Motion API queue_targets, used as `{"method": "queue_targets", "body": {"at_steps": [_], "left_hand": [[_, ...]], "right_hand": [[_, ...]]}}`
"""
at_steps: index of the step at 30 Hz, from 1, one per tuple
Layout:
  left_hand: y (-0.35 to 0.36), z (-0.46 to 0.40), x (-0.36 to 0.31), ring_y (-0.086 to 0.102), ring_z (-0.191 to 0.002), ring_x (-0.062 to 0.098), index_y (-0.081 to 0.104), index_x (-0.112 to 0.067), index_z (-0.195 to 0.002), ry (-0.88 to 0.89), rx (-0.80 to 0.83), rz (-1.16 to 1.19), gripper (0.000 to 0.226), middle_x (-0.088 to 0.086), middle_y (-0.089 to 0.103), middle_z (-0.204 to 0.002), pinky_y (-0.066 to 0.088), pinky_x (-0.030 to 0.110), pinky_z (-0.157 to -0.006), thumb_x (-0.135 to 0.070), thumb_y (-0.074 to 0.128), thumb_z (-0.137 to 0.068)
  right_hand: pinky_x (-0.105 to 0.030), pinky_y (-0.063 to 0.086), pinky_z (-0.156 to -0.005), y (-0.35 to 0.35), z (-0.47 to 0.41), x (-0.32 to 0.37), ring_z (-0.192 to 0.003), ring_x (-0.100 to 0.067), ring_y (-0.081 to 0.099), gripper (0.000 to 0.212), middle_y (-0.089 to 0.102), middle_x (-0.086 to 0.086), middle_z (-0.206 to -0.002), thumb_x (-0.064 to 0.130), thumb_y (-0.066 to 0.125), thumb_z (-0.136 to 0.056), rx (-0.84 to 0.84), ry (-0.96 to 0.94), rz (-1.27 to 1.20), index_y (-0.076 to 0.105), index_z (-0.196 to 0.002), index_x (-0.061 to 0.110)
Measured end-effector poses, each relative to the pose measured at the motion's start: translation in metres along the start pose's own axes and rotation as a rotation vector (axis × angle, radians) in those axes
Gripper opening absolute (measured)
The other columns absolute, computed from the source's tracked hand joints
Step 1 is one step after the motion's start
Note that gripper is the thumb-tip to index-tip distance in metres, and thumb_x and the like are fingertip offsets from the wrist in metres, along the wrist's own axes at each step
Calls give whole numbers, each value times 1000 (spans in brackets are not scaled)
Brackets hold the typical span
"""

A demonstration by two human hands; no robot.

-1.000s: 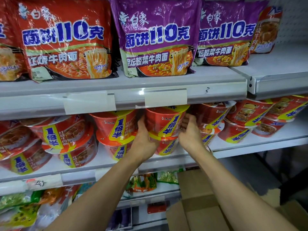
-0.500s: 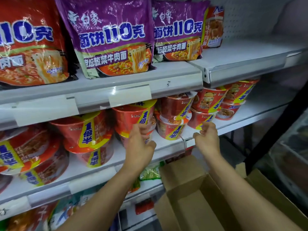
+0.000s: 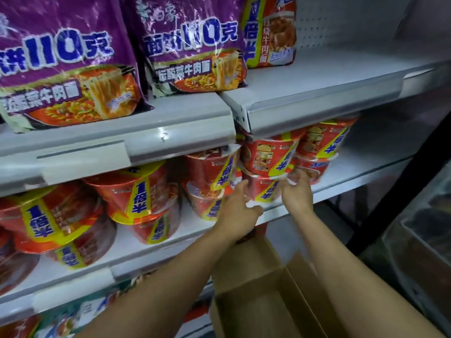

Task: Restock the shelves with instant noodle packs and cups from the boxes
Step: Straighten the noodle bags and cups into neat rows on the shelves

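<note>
White metal shelves (image 3: 317, 98) fill the view. Both hands flank a lower red noodle cup (image 3: 264, 189) on the middle shelf: the left hand (image 3: 238, 213) with fingers spread loosely at its left side, the right hand (image 3: 296, 195) curling fingers against its right side; motion blur hides whether either truly grips. More cups stack alongside. Purple noodle packs (image 3: 190, 45) stand above. An open cardboard box (image 3: 268, 301) sits below.

Grey-white metal shelf boards (image 3: 317, 93) with clear plastic price-label strips (image 3: 83, 157) run in tiers before a white perforated back panel (image 3: 341, 18). A black upright post (image 3: 400, 186) stands at the right, beside a dim, blurred grey floor (image 3: 336, 228).
</note>
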State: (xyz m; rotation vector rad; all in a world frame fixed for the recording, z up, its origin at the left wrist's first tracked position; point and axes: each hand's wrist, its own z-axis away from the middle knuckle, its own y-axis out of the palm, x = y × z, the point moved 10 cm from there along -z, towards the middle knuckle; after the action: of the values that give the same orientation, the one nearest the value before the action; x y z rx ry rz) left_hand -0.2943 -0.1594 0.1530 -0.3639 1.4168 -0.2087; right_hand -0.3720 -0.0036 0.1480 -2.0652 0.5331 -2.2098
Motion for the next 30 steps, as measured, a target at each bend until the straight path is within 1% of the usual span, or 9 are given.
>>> {"method": "queue_targets", "body": {"at_steps": [2, 4, 6, 8, 10, 16, 22, 27, 30], "left_hand": [[12, -18, 1, 43, -130, 23, 18, -25, -150, -68, -12, 53, 84, 0, 39, -147, 41, 45, -105, -18, 66, -81], [21, -34, 1, 45, -127, 24, 13, -25, -151, -110, -35, 113, 87, 0, 41, -146, 41, 43, -105, -10, 66, -83], [27, -44, 2, 42, -130, 25, 6, -23, -152, -128, -66, 162, 94, 2, 39, -148, 38, 38, -105, -1, 65, -83], [31, -49, 3, 40, -132, 25, 0, -23, -152, -119, -90, 183, 98, 4, 36, -150, 37, 35, -102, 3, 64, -82], [32, -52, 6, 40, -132, 24, -2, -24, -152, -120, -110, 184, 99, 4, 35, -150, 37, 32, -98, 3, 64, -82], [34, -59, 9, 43, -128, 20, -1, -29, -151, -118, -120, 126, 101, 0, 40, -146, 39, 33, -95, -4, 67, -81], [37, -61, 7, 41, -132, 22, 1, -34, -149, -142, -89, 76, 103, -3, 37, -148, 38, 44, -107, -9, 68, -75], [35, -55, 7, 41, -133, 22, 4, -28, -151, -170, -40, 93, 96, -1, 36, -150, 39, 36, -102, -2, 66, -81], [28, -35, 2, 40, -133, 22, 14, -24, -149, -139, -21, 92, 84, -1, 35, -150, 39, 35, -102, -4, 64, -85]], "right_hand": [[-27, 36, -81, -1, -17, -4, -103, -25, 54, 34, 58, -7, -116, 15, 51, -94, 15, 28, -34, 46, -128, 10], [-29, 36, -81, -1, -32, -7, -105, -27, 55, 27, 60, -8, -115, 22, 48, -97, 16, 53, -40, 52, -121, 8], [-28, 36, -74, 0, -44, -8, -89, -27, 55, 20, 62, -9, -96, 22, 46, -98, 20, 79, -20, 57, -95, 7], [-29, 34, -61, -1, -54, -9, -69, -24, 52, 32, 57, -6, -69, 18, 46, -98, 10, 85, -7, 52, -68, 9], [-28, 33, -59, -2, -62, -11, -58, -20, 48, 38, 51, -4, -58, 14, 48, -95, 3, 83, 2, 46, -57, 11], [-27, 35, -69, -12, -65, -4, -59, -8, 43, 32, 47, 2, -65, 8, 45, -95, -16, 56, 35, 40, -63, 14], [-29, 37, -70, -15, -71, -4, -76, -26, 54, 15, 58, -10, -81, 10, 46, -94, -56, 58, 41, 54, -84, 2], [-28, 36, -69, -19, -61, -8, -62, -14, 49, 30, 55, -4, -72, 11, 46, -95, -83, 69, 2, 49, -65, 12], [-26, 39, -66, -13, -41, -12, -66, -18, 56, 23, 65, -10, -83, 12, 50, -91, -98, 42, -25, 59, -71, 7]]}}
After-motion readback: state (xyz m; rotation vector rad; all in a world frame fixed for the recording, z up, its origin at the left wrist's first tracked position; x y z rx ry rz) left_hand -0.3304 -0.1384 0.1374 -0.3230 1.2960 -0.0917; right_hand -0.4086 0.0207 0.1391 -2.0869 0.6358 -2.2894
